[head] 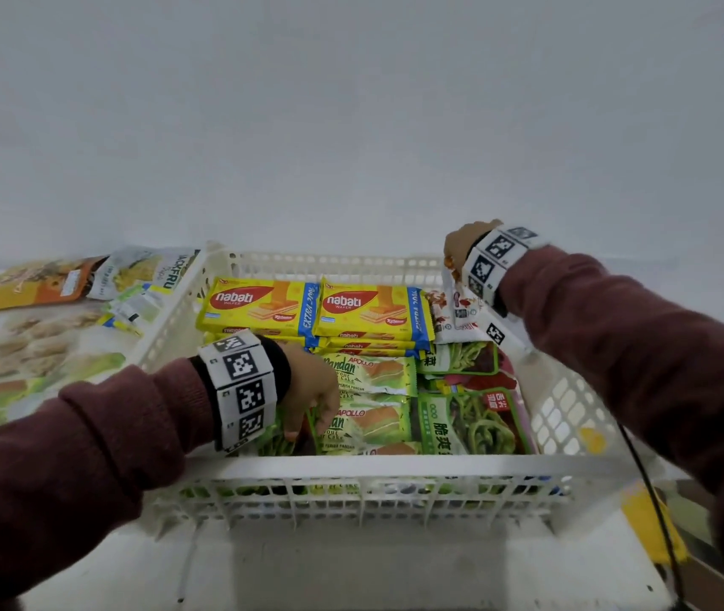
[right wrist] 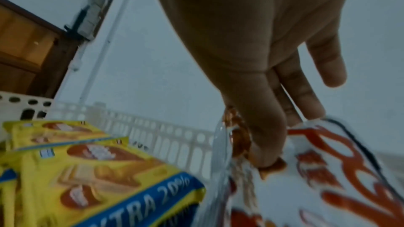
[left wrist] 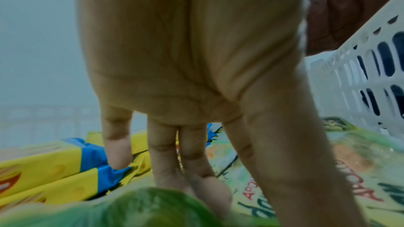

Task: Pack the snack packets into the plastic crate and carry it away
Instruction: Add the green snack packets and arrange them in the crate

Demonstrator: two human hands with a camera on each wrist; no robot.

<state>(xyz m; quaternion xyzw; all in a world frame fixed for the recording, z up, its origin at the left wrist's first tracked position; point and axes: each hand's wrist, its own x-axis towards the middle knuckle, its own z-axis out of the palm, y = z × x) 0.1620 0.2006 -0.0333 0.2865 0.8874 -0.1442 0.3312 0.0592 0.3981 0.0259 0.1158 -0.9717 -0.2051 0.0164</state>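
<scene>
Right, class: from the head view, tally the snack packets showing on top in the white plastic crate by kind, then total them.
Yellow Nabati wafer packets: 2
Pale green Apollo pandan cake packets: 2
Green vegetable snack packets: 3, one under the left hand
White-and-red snack packet in the right hand grip: 1
Total: 8, ignoring any stacked beneath.

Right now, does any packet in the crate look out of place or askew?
Yes: the white and red snack packet stands tilted against the far right corner of the white plastic crate, held by the right hand, while the Nabati wafer packets lie flat.
</scene>
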